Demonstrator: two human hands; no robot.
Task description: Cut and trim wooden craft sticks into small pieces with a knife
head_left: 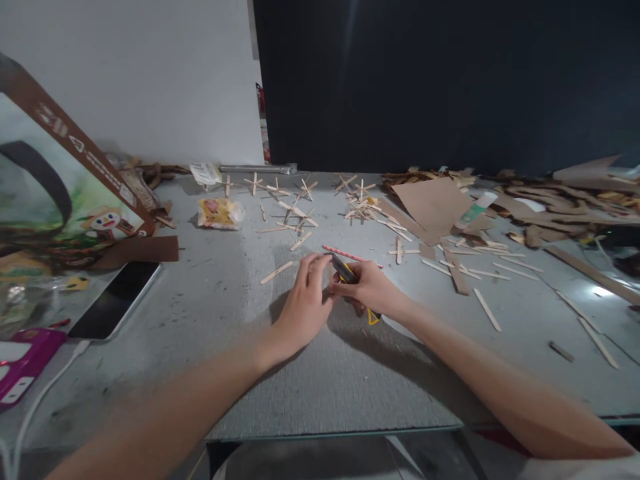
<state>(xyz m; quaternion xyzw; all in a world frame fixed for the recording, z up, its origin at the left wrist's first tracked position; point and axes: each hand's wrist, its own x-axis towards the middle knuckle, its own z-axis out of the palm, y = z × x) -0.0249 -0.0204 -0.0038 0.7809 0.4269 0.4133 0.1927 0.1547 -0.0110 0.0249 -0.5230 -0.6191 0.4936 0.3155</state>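
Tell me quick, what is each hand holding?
Right hand: closed on a yellow and black knife.
Left hand: fingers bent beside the knife; grip cannot be told.

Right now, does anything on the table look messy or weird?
Yes. Wooden sticks lie scattered every which way over the table, and cardboard scraps pile up at the back right. The right hand grips a yellow cutter amid it all.

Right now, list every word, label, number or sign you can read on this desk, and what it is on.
No text here is readable.
The box: white marks on its brown band, too blurred.
The tube: green label, too small.
The packet by the wall: print too small.
The cutter in the right hand: no lettering shows.
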